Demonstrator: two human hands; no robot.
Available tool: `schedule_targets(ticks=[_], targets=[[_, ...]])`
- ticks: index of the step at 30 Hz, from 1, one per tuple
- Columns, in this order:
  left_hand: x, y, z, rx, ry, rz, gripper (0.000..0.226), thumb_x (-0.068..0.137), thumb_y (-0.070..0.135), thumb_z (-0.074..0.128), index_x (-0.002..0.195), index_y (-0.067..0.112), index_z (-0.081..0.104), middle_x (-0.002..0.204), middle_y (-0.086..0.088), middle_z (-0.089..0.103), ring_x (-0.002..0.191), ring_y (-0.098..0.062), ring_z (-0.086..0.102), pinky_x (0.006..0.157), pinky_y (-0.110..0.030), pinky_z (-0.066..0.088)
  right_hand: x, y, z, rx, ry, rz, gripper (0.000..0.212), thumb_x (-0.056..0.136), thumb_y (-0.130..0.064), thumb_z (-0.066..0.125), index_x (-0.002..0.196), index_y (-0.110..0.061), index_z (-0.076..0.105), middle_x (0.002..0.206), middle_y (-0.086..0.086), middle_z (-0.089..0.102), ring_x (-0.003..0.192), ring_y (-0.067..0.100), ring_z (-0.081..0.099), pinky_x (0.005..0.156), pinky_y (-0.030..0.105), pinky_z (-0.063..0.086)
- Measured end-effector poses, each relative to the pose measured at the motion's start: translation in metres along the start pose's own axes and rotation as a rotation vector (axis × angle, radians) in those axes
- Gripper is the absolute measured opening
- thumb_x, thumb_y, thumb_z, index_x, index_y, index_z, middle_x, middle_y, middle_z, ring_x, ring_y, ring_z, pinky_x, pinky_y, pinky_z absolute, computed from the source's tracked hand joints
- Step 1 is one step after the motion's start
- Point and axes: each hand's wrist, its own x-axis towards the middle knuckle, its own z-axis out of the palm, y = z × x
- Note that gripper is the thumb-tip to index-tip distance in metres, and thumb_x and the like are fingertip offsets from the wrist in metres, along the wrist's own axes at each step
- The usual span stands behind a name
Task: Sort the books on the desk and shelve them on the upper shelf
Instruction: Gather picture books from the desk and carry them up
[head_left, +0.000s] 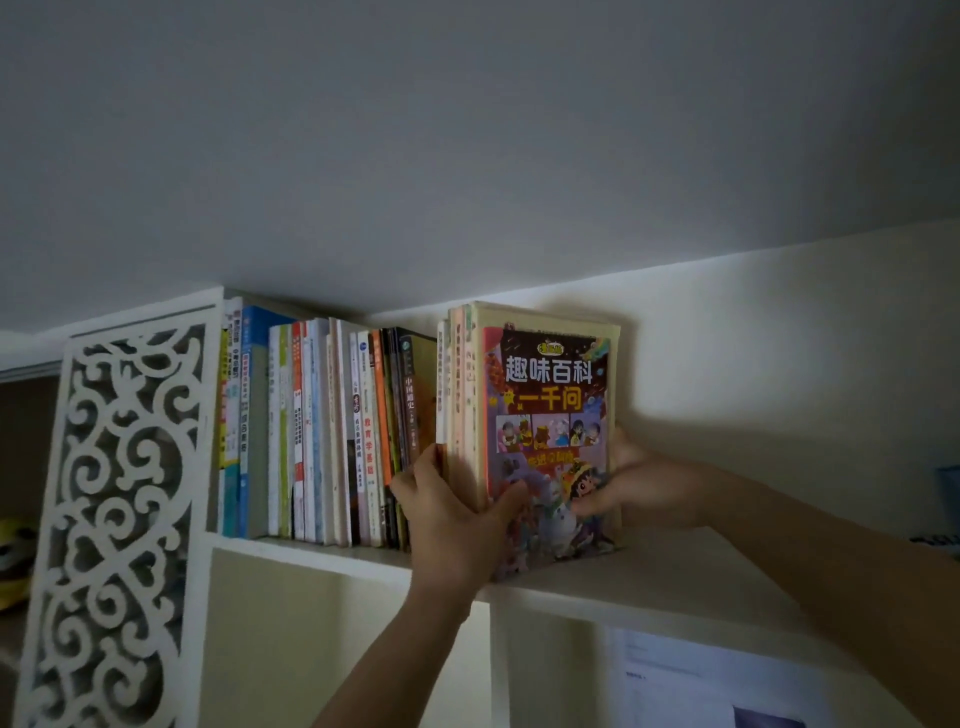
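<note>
My left hand (451, 512) has its fingers curled round the spine side of a small bundle of books (540, 431), thumb pressed onto the front cover at about 3 o'clock from the knuckles. My right hand (631, 486) grips the same bundle from the other edge, fingertips (589, 506) curled onto the colourful cartoon cover and the rest of the hand tucked behind it. Between the two hands the bundle stands upright on the upper shelf (675, 577), its bottom edge on the board. At 9 o'clock from the bundle, just beside it and across a narrow gap, a row of shelved books (322, 436) stands spine-out; my left fingers sit in that gap. Further toward 9 o'clock a white carved fretwork panel (119, 519) closes the shelf's end. At 5 o'clock, under the shelf, a sheet of paper (691, 680) hangs on the wall
</note>
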Motion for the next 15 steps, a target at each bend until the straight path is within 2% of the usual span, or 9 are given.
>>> schedule_targets(ticks=[2,4,7,9,11,12,13,15], targets=[[0.002,-0.002,0.007,0.059,0.09,0.012,0.098,0.063,0.033,0.087,0.14,0.014,0.031,0.129,0.002,0.028,0.124,-0.022,0.04,0.106,-0.042,0.043,0.016,0.004,-0.002,0.081,-0.102,-0.016,0.093,0.064,-0.001,0.087,0.137,-0.031,0.038,0.135,0.006,0.059,0.128,0.027,0.053,0.107,0.056,0.04],[0.006,-0.005,0.014,0.075,0.146,0.012,0.101,0.063,0.03,0.088,0.142,0.011,0.028,0.13,0.003,0.025,0.127,-0.022,0.035,0.109,-0.043,0.039,0.024,0.005,0.0,0.115,-0.116,-0.033,0.083,0.072,0.013,0.074,0.133,-0.033,0.04,0.132,0.006,0.062,0.125,0.026,0.056,0.101,0.054,0.047],[0.014,-0.01,0.019,0.091,0.188,-0.006,0.102,0.062,0.03,0.088,0.142,0.013,0.027,0.133,0.002,0.024,0.129,-0.024,0.033,0.107,-0.049,0.04,0.028,0.004,0.006,0.086,-0.033,-0.102,0.085,0.074,0.015,0.072,0.137,-0.031,0.037,0.126,-0.001,0.066,0.116,0.017,0.063,0.082,0.035,0.058],[0.015,-0.009,0.02,0.125,0.194,-0.031,0.101,0.063,0.03,0.088,0.142,0.014,0.026,0.135,-0.002,0.024,0.13,-0.026,0.031,0.106,-0.051,0.04,0.026,0.003,0.012,-0.092,0.043,-0.166,0.079,0.073,-0.004,0.082,0.137,-0.027,0.041,0.128,-0.005,0.064,0.116,0.012,0.062,0.084,0.034,0.058],[0.015,-0.007,0.019,0.167,0.168,-0.054,0.101,0.065,0.031,0.087,0.143,0.013,0.024,0.137,-0.006,0.024,0.13,-0.027,0.03,0.107,-0.051,0.039,0.025,0.002,0.02,-0.401,0.164,-0.146,0.098,0.065,-0.043,0.088,0.144,-0.022,0.033,0.141,-0.001,0.051,0.124,0.017,0.055,0.096,0.042,0.053],[0.015,-0.007,0.015,0.178,0.138,-0.052,0.102,0.066,0.033,0.086,0.144,0.013,0.023,0.137,-0.007,0.024,0.13,-0.028,0.031,0.107,-0.05,0.039,0.027,0.003,0.022,-0.518,0.216,-0.09,0.111,0.062,-0.054,0.085,0.147,-0.021,0.023,0.145,0.001,0.043,0.125,0.02,0.052,0.099,0.04,0.049],[0.013,-0.007,0.01,0.181,0.1,-0.042,0.102,0.067,0.035,0.085,0.145,0.014,0.023,0.136,-0.006,0.025,0.128,-0.027,0.033,0.107,-0.049,0.04,0.027,0.001,0.025,-0.548,0.212,-0.042,0.118,0.062,-0.055,0.083,0.15,-0.022,0.012,0.145,-0.001,0.039,0.126,0.02,0.05,0.1,0.036,0.047],[0.01,-0.008,-0.008,0.247,0.035,0.012,0.096,0.07,0.04,0.082,0.145,0.021,0.025,0.135,-0.003,0.027,0.126,-0.025,0.038,0.106,-0.046,0.042,0.025,-0.003,0.034,-0.43,-0.001,-0.039,0.131,0.062,-0.05,0.087,0.153,-0.03,-0.004,0.147,-0.01,0.037,0.13,0.013,0.047,0.108,0.031,0.041]])
